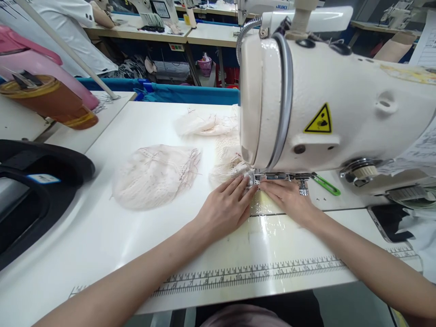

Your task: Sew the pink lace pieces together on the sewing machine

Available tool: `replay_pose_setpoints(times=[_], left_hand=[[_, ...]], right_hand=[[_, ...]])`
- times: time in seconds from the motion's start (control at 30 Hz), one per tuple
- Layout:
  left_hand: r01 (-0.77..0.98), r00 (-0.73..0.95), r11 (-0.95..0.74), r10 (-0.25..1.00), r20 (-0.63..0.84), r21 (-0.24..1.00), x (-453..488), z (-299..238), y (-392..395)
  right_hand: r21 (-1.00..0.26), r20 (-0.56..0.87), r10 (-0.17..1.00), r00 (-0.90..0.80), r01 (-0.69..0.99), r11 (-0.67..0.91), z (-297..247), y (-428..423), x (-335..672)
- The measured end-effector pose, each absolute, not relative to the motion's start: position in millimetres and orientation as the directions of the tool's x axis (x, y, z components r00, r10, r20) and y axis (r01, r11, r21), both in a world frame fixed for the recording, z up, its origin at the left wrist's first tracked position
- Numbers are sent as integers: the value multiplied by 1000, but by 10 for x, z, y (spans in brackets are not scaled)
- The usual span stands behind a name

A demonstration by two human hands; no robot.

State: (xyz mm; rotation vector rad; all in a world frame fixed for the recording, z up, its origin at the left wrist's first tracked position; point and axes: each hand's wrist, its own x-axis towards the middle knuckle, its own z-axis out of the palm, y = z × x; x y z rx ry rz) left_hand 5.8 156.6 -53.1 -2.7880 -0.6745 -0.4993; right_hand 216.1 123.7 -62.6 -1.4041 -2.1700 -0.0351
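The sewing machine hides part of the sheer, crumpled cloth running toward the far edge of the bench. The left hand lies flat on the cloth's near end, the right hand flat too, fingertips partly covered

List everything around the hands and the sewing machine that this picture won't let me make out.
Head view:
- Lace cloth: its near part is covered by the left hand's fingers.
- Right hand: some fingers are partly hidden by the metal bar.
- Stitching point: too small and crowded to read.
- Black object at left: cut off by the left edge.
- Paper sheet, upper right: print too small, right edge cuts it.
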Motion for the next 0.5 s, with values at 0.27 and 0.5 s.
replay_pose_setpoints(times=[0.27, 0.5], left_hand=[[489, 832, -863, 418, 365, -128, 75, -537, 1589], [498, 827, -852, 412, 382, -159, 98, -508, 1585]], right_hand=[[-336, 431, 854, -292, 826, 452, -671, 1276, 2185], [-275, 441, 853, -279, 863, 424, -719, 1300, 2203]])
